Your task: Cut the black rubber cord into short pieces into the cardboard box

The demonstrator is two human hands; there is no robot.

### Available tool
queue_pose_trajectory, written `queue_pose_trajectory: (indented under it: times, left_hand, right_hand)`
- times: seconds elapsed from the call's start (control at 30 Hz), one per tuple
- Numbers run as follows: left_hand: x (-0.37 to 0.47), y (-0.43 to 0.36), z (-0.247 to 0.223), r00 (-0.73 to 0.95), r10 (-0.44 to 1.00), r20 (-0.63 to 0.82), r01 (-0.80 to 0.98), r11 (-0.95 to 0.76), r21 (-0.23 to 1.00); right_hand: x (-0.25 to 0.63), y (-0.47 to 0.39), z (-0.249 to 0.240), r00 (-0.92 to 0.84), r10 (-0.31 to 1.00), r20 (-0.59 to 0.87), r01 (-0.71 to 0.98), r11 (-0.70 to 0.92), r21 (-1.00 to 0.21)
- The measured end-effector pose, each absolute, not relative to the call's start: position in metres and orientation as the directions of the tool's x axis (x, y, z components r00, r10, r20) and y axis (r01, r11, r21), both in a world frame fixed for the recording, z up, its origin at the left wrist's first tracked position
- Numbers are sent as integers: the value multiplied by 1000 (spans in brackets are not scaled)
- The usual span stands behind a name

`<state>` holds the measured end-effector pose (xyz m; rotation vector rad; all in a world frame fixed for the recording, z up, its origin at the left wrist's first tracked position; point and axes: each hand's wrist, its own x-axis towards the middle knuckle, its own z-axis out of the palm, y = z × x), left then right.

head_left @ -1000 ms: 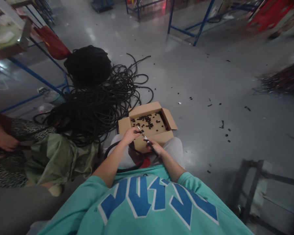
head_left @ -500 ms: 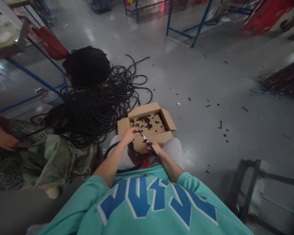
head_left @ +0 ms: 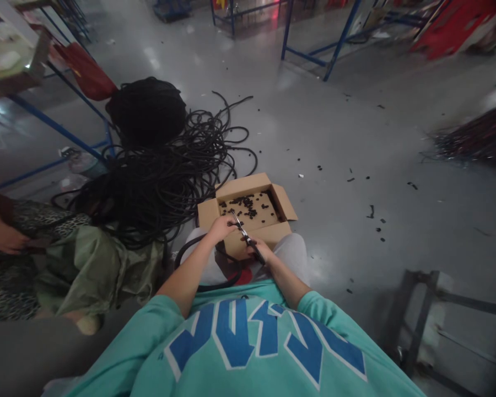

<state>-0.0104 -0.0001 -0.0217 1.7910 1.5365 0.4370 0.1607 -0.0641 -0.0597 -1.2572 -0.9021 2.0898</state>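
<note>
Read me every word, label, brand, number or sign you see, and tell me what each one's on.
No text can be read with certainty.
Large white-edged blue lettering across the teal fabric shirt: too stylised to read surely.
Small dark mark on the shirt, left of the lettering: too small.
Open brown cardboard box: no print shows.

Left hand (head_left: 220,228) pinching, right hand (head_left: 266,251) curled

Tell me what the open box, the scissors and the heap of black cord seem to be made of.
Open box: probably cardboard, matt brown with folded flaps.
Scissors: blades likely metal, since they gleam; dark handles perhaps plastic, too small to be sure.
Heap of black cord: rubber or woven fibre, perhaps; the loops bend smoothly and look dull, but the texture is unclear.
</note>
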Motion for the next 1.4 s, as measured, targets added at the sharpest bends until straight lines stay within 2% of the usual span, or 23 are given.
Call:
queue_pose_trajectory:
  times: [0.37,0.57,0.7,0.87,1.07,1.4]
  left_hand:
    - [-10,1,-27,112,970,-215,730,66,681]
    - [-18,7,-34,71,979,-193,694,91,715]
    - [-22,8,-33,9,974,-226,584,179,792]
    - [-24,6,-27,-65,940,-334,359,335,871]
    - [-17,-3,-23,10,947,-320,334,299,894]
    - [-11,-10,-19,115,920,-374,417,297,859]
  right_hand:
    - [154,-64,-62,-343,721,-602,-101,-665,-740]
    - [155,-64,-62,-333,720,-608,-117,-672,-731]
    - [160,-64,-62,-345,730,-590,-169,-666,-726]
    - [165,-63,-62,-465,726,-507,-161,-632,-758]
    - [163,-63,-63,-455,742,-492,-79,-584,-808]
    - [164,-62,-60,-436,763,-477,-100,-568,-817]
